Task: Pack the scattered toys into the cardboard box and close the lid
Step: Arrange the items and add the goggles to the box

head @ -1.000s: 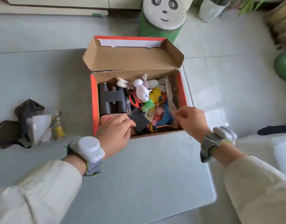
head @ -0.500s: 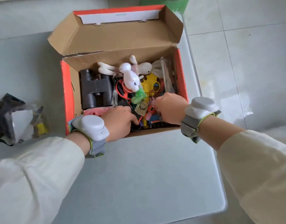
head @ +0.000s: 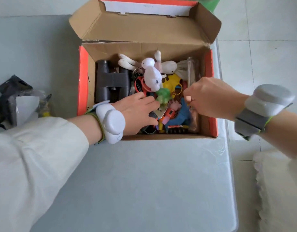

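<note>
The cardboard box (head: 83, 77) with orange sides stands on the table, its lid (head: 144, 29) folded up at the back. Inside lie black binoculars (head: 110, 81), a white figure (head: 152, 76), a white plush (head: 169, 66), a yellow toy (head: 172, 82), a green toy (head: 162, 96) and a blue toy (head: 182, 114), among other small pieces. My left hand (head: 137, 113) lies low in the box's front left with its fingers stretched over the toys, fingertips at the green toy. My right hand (head: 211, 97) hovers over the right half with fingers curled; nothing shows in it.
A heap of dark bag and clear plastic packets (head: 18, 104) lies on the table to the left of the box. The table's right edge (head: 228, 148) runs close to the box, with tiled floor beyond. A pale cushion (head: 278, 190) sits at the lower right.
The view has come closer over the box. My left hand has reached further in towards the green toy. My right hand has lifted off the toys and drawn back to the right.
</note>
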Demonstrator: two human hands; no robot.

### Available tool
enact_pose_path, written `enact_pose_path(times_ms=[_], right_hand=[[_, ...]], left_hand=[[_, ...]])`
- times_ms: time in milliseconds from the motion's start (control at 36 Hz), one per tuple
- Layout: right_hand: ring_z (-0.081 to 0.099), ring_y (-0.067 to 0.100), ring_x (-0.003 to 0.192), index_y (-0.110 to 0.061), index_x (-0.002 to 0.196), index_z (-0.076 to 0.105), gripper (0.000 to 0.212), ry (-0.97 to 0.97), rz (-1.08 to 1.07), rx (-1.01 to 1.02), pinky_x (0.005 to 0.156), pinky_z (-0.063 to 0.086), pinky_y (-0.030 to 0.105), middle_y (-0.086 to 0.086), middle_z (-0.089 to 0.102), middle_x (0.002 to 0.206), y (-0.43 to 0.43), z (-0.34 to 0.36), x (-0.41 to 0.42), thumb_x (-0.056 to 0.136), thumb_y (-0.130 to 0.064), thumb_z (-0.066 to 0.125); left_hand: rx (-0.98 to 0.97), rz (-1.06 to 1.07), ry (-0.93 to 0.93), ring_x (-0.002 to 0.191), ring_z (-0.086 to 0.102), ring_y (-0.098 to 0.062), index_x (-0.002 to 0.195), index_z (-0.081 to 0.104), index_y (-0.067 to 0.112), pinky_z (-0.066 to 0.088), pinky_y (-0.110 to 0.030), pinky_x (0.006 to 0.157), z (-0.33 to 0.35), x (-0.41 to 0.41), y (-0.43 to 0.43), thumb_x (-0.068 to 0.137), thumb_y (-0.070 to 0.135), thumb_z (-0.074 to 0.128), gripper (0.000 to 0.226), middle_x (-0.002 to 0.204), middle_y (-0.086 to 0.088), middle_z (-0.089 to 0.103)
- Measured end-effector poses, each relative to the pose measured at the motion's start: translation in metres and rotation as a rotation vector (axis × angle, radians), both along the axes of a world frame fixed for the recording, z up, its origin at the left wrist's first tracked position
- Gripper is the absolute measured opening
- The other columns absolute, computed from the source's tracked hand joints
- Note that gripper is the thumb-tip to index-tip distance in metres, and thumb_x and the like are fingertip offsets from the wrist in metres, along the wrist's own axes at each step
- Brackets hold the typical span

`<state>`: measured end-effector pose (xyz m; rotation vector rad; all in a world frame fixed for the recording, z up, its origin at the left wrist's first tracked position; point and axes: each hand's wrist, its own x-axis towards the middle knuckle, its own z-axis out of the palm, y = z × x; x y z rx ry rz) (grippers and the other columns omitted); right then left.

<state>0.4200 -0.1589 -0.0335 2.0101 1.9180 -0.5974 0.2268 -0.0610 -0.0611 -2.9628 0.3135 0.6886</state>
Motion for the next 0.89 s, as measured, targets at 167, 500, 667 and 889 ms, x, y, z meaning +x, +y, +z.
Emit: enact_pose_path(times_ms=[167, 500, 667, 889], right_hand=[[0.059, 0.021, 0.082, -0.016, 0.097, 0.066, 0.016, 0.101, 0.118, -0.085, 0.069, 0.049, 0.031, 0.002, 0.063, 0.088, 0.007, -0.007, -0.026, 0.09, -0.013, 0.052], [0.059, 0.026, 0.098, -0.013, 0.113, 0.054, 0.025, -0.187, 0.27, -0.25, 0.071, 0.045, 0.031, 0.006, 0.061, 0.105, -0.003, -0.02, -0.037, 0.092, -0.006, 0.043], [0.054, 0.024, 0.11, -0.014, 0.115, 0.059, 0.027, -0.162, 0.176, -0.246, 0.074, 0.045, 0.031, 0.002, 0.059, 0.117, 0.0, -0.01, -0.052, 0.096, -0.014, 0.04], [0.061, 0.026, 0.085, -0.014, 0.096, 0.067, 0.021, 0.125, -0.141, 0.068, 0.074, 0.052, 0.037, 0.003, 0.063, 0.092, 0.016, 0.05, -0.109, 0.093, -0.016, 0.046]], left_hand=[[-0.082, 0.041, -0.043, 0.103, 0.056, -0.032, 0.113, 0.064, 0.028, 0.045, -0.035, 0.069, 0.002, 0.002, -0.009, 0.073, 0.012, 0.054, 0.044, 0.112, -0.015, 0.059], [-0.209, 0.215, 0.017, 0.131, 0.028, -0.022, 0.134, 0.045, 0.039, 0.031, -0.037, 0.102, -0.001, -0.012, -0.006, 0.092, 0.012, 0.039, 0.05, 0.141, -0.001, 0.032], [-0.337, 0.366, -0.23, 0.111, 0.048, -0.027, 0.113, 0.064, 0.032, 0.046, -0.042, 0.082, 0.013, -0.05, 0.009, 0.087, 0.008, 0.05, 0.038, 0.12, -0.003, 0.05], [-0.466, 0.723, -0.342, 0.089, 0.059, -0.024, 0.107, 0.065, 0.021, 0.047, -0.034, 0.064, 0.068, -0.116, 0.026, 0.086, 0.013, 0.05, 0.027, 0.101, 0.0, 0.057]])
